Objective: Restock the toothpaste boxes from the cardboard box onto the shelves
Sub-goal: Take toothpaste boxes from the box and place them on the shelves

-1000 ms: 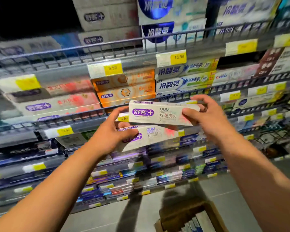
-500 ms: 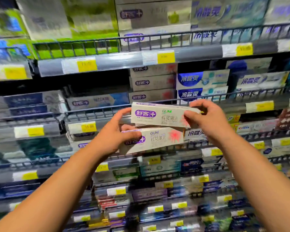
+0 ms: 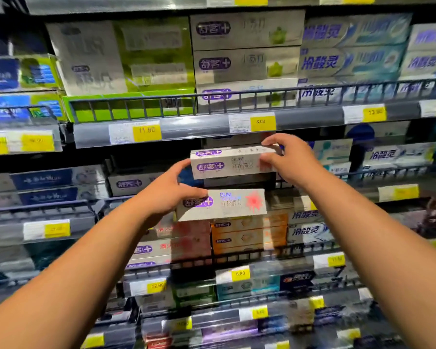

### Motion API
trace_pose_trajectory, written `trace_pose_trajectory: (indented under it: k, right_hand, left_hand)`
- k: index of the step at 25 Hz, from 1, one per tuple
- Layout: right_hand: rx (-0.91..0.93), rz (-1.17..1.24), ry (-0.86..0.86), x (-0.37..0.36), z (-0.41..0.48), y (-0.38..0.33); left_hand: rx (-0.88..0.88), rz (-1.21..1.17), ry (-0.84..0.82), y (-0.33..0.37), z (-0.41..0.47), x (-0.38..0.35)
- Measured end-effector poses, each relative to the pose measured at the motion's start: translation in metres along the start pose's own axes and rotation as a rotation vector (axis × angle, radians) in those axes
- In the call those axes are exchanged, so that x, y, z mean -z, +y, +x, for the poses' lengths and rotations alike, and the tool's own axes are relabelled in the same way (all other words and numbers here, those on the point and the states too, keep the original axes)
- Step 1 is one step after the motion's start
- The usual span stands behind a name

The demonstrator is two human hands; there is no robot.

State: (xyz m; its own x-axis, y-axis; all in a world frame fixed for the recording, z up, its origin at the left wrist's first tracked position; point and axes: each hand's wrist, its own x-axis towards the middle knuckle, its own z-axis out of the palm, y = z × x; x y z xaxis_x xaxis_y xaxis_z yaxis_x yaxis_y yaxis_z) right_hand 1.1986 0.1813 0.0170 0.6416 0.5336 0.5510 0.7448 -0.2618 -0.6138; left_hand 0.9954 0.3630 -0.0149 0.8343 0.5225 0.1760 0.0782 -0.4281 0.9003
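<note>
My right hand (image 3: 291, 161) grips the right end of a white toothpaste box with a purple logo, the upper box (image 3: 227, 164), held level in front of a dark gap on the middle shelf (image 3: 176, 131). My left hand (image 3: 168, 191) holds the left end of a second identical box, the lower box (image 3: 227, 204), with a red burst mark, just below the first; its fingertips also touch the upper box's left end. The cardboard box is out of view.
Wire-fronted shelves (image 3: 262, 95) packed with toothpaste boxes fill the view above, below and to both sides. Yellow price tags (image 3: 146, 132) line the shelf edges. A stack of white purple-logo boxes (image 3: 244, 46) sits on the shelf above; orange boxes (image 3: 249, 233) sit below.
My view has tilted upward, so higher shelves show and the cardboard box on the floor has left the frame. Both hands have lifted the two boxes toward the shelf gap, now further apart vertically.
</note>
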Motion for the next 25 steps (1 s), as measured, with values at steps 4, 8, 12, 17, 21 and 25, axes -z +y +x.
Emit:
trace_pose_trajectory:
  k: [4,8,12,17,21,25]
  right_hand:
    - [0.039,-0.225,-0.061,-0.016,0.012,0.0]
    - [0.032,-0.3,-0.097,-0.032,0.011,0.007]
    - [0.038,-0.456,-0.148,-0.036,0.005,0.015]
    - [0.019,-0.508,-0.152,-0.041,-0.003,0.029]
    - [0.001,-0.517,-0.132,-0.042,-0.009,0.032]
    - [-0.029,-0.405,-0.011,-0.036,-0.026,0.025]
  left_hand:
    - [0.005,0.046,-0.11,-0.011,0.012,0.004]
    - [0.045,0.1,-0.139,-0.024,0.023,0.005]
    - [0.068,0.11,-0.233,-0.027,0.027,0.003]
    - [0.115,0.269,-0.241,-0.023,0.026,-0.008]
    - [0.103,0.245,-0.205,-0.029,0.02,-0.008]
    - [0.063,0.184,-0.158,-0.021,0.002,0.007]
